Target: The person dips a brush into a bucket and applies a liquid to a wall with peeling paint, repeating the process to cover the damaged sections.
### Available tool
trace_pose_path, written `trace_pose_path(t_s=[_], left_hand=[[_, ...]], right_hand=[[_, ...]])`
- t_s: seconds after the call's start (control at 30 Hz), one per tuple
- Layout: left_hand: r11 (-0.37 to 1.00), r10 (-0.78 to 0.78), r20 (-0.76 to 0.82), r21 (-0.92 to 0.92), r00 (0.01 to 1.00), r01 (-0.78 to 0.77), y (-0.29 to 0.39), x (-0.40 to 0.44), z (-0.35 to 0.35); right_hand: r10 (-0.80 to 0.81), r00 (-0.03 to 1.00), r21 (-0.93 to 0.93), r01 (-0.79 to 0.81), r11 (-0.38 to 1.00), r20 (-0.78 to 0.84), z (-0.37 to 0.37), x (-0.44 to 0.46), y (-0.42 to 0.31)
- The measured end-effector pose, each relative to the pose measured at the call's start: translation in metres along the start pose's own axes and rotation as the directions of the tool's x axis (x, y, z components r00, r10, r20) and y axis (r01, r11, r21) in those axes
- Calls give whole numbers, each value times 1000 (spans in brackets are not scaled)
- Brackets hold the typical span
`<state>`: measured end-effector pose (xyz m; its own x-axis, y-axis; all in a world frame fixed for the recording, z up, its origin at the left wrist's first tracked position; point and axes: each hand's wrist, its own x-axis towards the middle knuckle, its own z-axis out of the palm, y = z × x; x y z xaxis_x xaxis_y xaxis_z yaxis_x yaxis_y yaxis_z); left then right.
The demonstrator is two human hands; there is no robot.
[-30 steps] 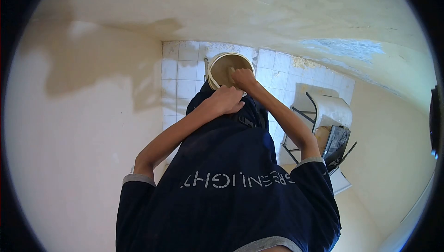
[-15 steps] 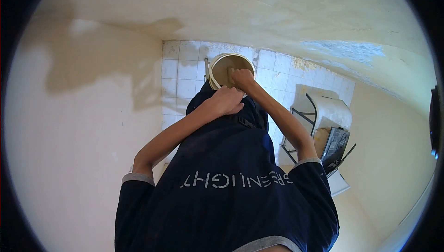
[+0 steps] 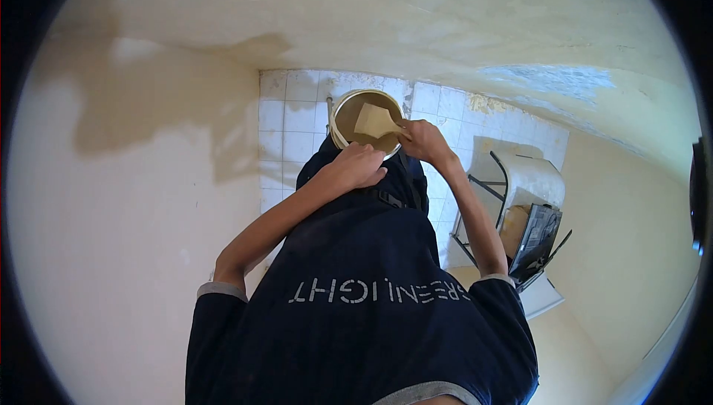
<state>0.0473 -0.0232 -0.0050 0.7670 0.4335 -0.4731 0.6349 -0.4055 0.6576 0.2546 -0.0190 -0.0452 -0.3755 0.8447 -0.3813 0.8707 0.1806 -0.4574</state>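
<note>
A pale bucket (image 3: 336, 134) stands before my legs, with a dull beige inside. My left hand (image 3: 359, 166) is closed over the bucket's near rim; its fingertips are partly hidden. In my right hand (image 3: 424, 142), at the bucket's right side, is the handle of a wide, flat paintbrush (image 3: 375, 120). The brush head is coated in beige and lies across the bucket's mouth, pointing left.
White floor tiles (image 3: 298, 117) surround the bucket. A plastic chair (image 3: 531, 178) with dark metal legs stands to the right, beside a dark flat object (image 3: 538, 238). The far wall has a peeled bluish patch (image 3: 553, 78).
My right hand has come up out of the bucket and moved right, bringing the brush head into view over the opening. The left hand has stayed at the rim.
</note>
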Motion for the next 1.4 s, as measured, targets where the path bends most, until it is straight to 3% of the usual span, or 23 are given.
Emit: trace_pose_path(t_s=[0.07,0.23,0.3,0.43,0.5,0.6,0.63,0.67,0.73,0.8,0.87,0.9,0.93,0.97,1.0,1.03,1.07,1.13,1.17,1.2,1.23,1.3,1.4], left_hand=[[1000,-16,3,0,1000,16,2,-2,-1],[999,-40,-22,-33,999,39,1,-6,-4],[998,-50,-11,-25,999,49,3,-6,-6],[999,-34,-7,3,999,34,6,-3,-4],[999,-34,10,-3,999,34,6,-2,-2],[999,-53,42,11,998,52,6,3,-2],[997,-72,70,20,995,71,6,3,-1],[997,-80,64,21,995,78,6,3,0],[997,-76,41,3,996,76,5,3,1],[996,-83,13,-12,996,83,4,0,1],[990,-91,-33,-107,995,87,-7,2,14],[1000,-15,-106,-18,994,13,-12,1,17],[1000,-20,-98,-18,995,18,-21,4,27],[999,-35,-47,-33,998,33,-19,2,21],[997,-58,11,-54,998,59,-16,-1,12],[995,-76,40,-62,996,78,-12,-3,3],[992,-99,72,-74,992,104,-8,-4,-2],[995,-96,80,-22,992,98,-11,-1,-2],[997,-59,55,-37,997,61,-13,-2,1],[998,-23,31,-51,999,25,-15,-1,3],[1000,-17,51,-25,999,19,-17,-1,7],[999,-32,56,-1,998,33,-13,0,8],[997,-73,79,8,994,72,-4,2,0]], right_hand=[[117,993,351,-102,931,-22,-15,-16,2],[181,980,514,-198,835,82,-3,-42,21],[187,980,686,-183,704,69,6,-46,22],[192,981,586,-157,795,2,8,-39,14],[37,998,226,-23,974,-58,17,-22,17],[93,994,159,-100,982,54,10,-4,3],[46,998,225,-34,974,-50,15,-3,5],[37,998,224,-24,974,-50,16,-1,5],[103,995,234,-101,967,4,15,0,2],[39,992,286,-72,955,118,19,-3,17],[76,988,447,-131,885,138,29,-14,28],[65,985,614,-152,775,161,19,-23,24],[-83,995,697,94,711,-50,44,-25,44],[-26,994,818,-73,571,107,28,-33,35],[-40,990,944,-120,306,138,20,-40,29],[51,974,972,-223,77,219,13,-46,21],[32,982,983,-184,-9,185,12,-45,19],[83,992,991,101,-82,-94,1,-27,7],[82,991,990,112,-88,-105,-4,-19,2],[283,916,918,175,357,-285,-44,-11,-24],[373,774,678,97,729,-512,-79,-2,-49],[378,553,602,304,738,-743,-123,24,-81],[359,408,516,394,761,-840,-167,72,-95]])
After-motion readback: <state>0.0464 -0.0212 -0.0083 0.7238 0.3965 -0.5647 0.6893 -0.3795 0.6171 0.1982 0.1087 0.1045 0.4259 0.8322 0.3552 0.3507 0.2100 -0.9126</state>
